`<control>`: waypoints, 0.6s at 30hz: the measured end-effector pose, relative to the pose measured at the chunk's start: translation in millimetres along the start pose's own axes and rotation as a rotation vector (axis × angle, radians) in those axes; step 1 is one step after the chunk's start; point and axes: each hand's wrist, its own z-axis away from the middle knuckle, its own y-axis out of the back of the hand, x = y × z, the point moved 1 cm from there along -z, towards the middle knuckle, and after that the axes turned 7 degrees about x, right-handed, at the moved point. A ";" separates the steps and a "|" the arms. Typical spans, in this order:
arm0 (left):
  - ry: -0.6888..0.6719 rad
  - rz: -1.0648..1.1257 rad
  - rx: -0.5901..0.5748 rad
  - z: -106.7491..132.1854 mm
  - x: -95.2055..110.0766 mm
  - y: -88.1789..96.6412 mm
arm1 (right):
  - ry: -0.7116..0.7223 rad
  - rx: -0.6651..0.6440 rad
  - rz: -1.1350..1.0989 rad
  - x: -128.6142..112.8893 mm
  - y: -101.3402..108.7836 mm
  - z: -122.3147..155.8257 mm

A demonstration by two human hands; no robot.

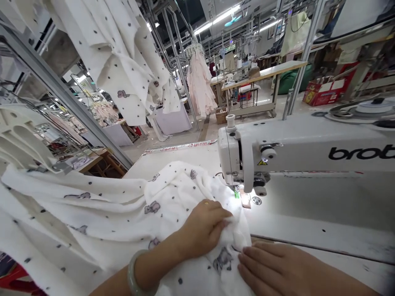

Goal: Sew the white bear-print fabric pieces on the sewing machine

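A white cloth [101, 213] printed with small grey animals and dots lies bunched on the sewing table, reaching from the left edge to the needle area. My left hand [203, 228] rests on top of it with fingers curled, pinching the fabric near the presser foot [239, 193]. A pale green bangle sits on that wrist. My right hand [265, 267] lies flat at the cloth's right edge, fingers together and stretched out, pressing it to the table. The white sewing machine [308, 150] stands just behind both hands.
The white table top [308, 222] extends to the right under the machine. Same-print garments [123, 61] hang overhead at left, pink ones [200, 82] farther back. Metal rack posts, other sewing tables and a red box [321, 92] stand across the aisle.
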 end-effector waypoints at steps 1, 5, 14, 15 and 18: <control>0.030 0.038 0.041 -2.7 1.0 2.2 | -0.009 0.003 -0.008 3.1 5.2 -2.5; -0.037 0.033 -0.009 -6.4 8.4 2.7 | -0.054 -0.003 -0.050 11.0 12.8 -7.7; -0.121 -0.007 -0.114 3.5 4.1 -19.8 | -0.064 -0.034 -0.092 9.6 6.3 -6.5; -0.133 -0.017 -0.122 1.5 1.9 -20.9 | -0.063 -0.022 -0.078 10.9 6.0 -6.4; -0.153 -0.076 -0.179 -11.0 -9.5 -24.5 | -0.067 0.009 -0.013 19.1 0.0 -1.2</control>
